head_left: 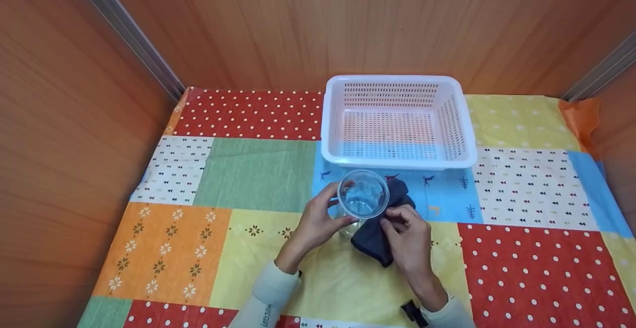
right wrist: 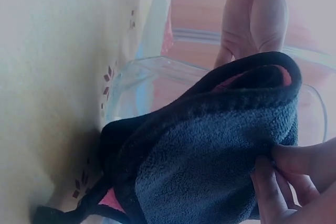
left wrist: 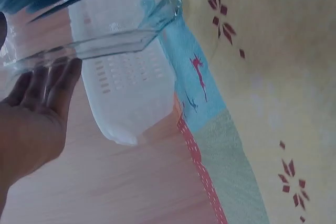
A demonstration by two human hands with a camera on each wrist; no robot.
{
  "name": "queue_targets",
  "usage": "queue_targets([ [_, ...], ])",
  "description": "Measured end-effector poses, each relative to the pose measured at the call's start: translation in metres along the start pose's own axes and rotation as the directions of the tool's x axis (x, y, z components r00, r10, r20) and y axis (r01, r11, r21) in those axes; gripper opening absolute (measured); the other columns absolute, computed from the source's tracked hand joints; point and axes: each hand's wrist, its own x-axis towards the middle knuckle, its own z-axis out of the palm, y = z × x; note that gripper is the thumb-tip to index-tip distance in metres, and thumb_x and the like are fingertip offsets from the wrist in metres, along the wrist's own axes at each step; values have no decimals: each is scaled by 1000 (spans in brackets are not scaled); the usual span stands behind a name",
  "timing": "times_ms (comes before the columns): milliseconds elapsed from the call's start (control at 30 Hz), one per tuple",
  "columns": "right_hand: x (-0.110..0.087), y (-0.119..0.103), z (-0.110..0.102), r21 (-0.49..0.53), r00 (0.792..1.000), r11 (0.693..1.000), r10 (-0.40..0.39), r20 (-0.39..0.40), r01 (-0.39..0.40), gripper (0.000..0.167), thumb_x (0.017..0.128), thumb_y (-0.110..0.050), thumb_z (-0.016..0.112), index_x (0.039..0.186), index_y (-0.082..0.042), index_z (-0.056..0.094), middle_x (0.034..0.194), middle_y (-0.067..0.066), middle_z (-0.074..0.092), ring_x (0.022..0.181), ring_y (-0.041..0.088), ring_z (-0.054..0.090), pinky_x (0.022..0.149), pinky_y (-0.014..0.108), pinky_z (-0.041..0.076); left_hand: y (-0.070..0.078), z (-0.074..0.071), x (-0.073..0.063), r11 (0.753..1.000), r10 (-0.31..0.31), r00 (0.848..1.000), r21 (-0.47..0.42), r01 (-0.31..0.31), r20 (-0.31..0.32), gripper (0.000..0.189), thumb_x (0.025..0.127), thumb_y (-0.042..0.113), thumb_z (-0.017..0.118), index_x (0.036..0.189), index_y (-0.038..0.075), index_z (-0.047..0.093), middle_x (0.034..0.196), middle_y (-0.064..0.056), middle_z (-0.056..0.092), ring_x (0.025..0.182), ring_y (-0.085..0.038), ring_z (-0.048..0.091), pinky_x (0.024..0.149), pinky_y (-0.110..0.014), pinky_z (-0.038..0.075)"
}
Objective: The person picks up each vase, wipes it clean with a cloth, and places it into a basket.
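A clear, open-topped jar [head_left: 364, 196] stands upright in front of the basket. My left hand [head_left: 312, 221] grips its left side, thumb near the front and fingers around the far side. In the left wrist view, that hand's fingers [left wrist: 59, 80] lie along the jar's clear wall [left wrist: 118, 44]. My right hand [head_left: 410, 238] pinches a dark grey cloth [head_left: 372, 242] against the jar's right side. The right wrist view shows the cloth [right wrist: 205, 156] folded, with a black edge and pinkish underside, covering much of the jar [right wrist: 152, 74].
Behind the jar sits a white perforated plastic basket [head_left: 397, 164] with nothing visible inside. A patchwork-patterned cloth [head_left: 258, 169] covers the table. Wood-grain panels [head_left: 348, 25] enclose the back and both sides.
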Motion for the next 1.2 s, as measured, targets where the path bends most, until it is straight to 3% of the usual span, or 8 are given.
queue_targets([
  [167,-1,0,0,14,1000,1000,-18,-1,18,18,84,18,78,96,7,75,97,16,71,95,13,73,84,17,58,5,12,-7,998,22,991,61,-14,-130,69,82,11,92,144,9,61,137,-11,65,128,-31,64,102,-48,59],
  [333,-3,0,0,30,999,999,-37,-1,37,16,83,19,78,96,9,74,96,16,70,95,3,69,84,15,58,10,26,-11,990,46,962,143,-7,-271,69,78,13,95,139,9,65,131,-6,68,121,-25,66,96,-48,60],
  [500,-1,2,0,6,1000,1000,-28,6,28,18,84,18,78,97,5,76,97,14,71,96,17,73,85,17,58,12,33,-12,983,45,936,183,21,-348,66,72,17,99,129,9,66,121,-3,67,113,-23,68,93,-45,61],
  [567,0,2,0,-2,1000,1000,-23,9,23,19,85,17,78,98,4,76,98,13,71,96,22,74,85,18,59,11,33,-12,984,36,940,178,26,-338,65,73,19,99,127,9,64,120,-3,66,111,-23,67,92,-46,61],
  [733,1,3,-2,0,1000,1000,-14,17,14,19,84,17,78,98,3,76,98,14,72,98,23,74,86,20,59,12,23,-10,994,-16,975,100,40,-224,69,78,25,96,134,10,60,129,-8,63,121,-26,62,96,-50,61],
  [833,2,4,-3,4,1000,1000,-17,24,17,20,84,18,78,97,3,76,98,17,71,98,19,73,86,20,59,11,14,-9,998,-54,990,16,56,-134,67,82,21,94,137,9,58,135,-13,62,127,-29,59,101,-52,58],
  [967,4,4,-4,5,999,1000,-16,30,16,20,84,19,77,96,3,76,98,19,70,99,17,72,86,20,59,8,6,-7,998,-61,997,-38,59,-49,58,86,12,89,133,4,57,134,-18,64,131,-33,59,104,-55,56],
  [1200,7,7,-6,21,998,999,-26,50,25,19,84,20,76,95,4,75,98,18,70,98,15,72,85,17,59,8,7,-5,998,-58,995,5,59,-84,63,84,14,91,138,11,59,134,-9,69,126,-30,65,99,-48,60],
])
